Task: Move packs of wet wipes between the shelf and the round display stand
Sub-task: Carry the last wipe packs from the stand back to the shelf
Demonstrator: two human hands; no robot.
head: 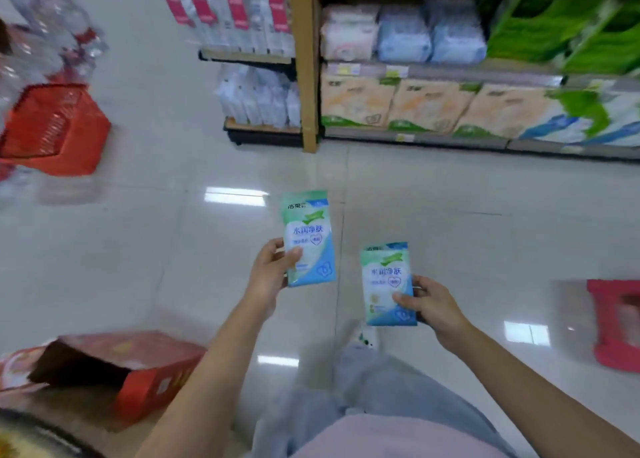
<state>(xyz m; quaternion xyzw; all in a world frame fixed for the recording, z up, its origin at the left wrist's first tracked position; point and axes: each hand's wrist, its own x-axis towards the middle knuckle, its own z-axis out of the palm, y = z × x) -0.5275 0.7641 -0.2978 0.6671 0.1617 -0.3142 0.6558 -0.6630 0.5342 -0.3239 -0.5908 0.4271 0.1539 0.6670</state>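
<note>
Item 1, far left: a red basket (52,128) is sitting on the pale tiled floor (173,249), with an open red carton (131,371) lying nearer the person; both are blurred and taking no part in the handling.

Item 2, left hand (268,272): it is holding one pack of wet wipes (308,239) upright in the air over the floor, thumb pressing on the printed front near the lower left corner, the other fingers curling behind, so the hand is closing on the pack's lower edge.

Item 3, right hand (429,305): it is holding a second pack (388,284), lower and just beside the first, the two not touching. The thumb is lying across the front at the lower right, the remaining fingers wrapping behind; the grip is closed on the pack.

Item 4, upper right: the shelf (450,139) is carrying tissue and paper goods in rows, well apart from both packs. The round display stand is not identifiable from this view.

Handling note, as judgement: each pack is looking light, flat and soft, a glossy film pouch that is probably flexing under a pinch and sliding a little on dry fingers. Pinching thumb-to-fingers across a lower corner, as both hands are doing, seems adequate; gripping nearer the middle would be limiting droop. Nothing fragile is showing, though hard squeezing risks creasing the film.
</note>
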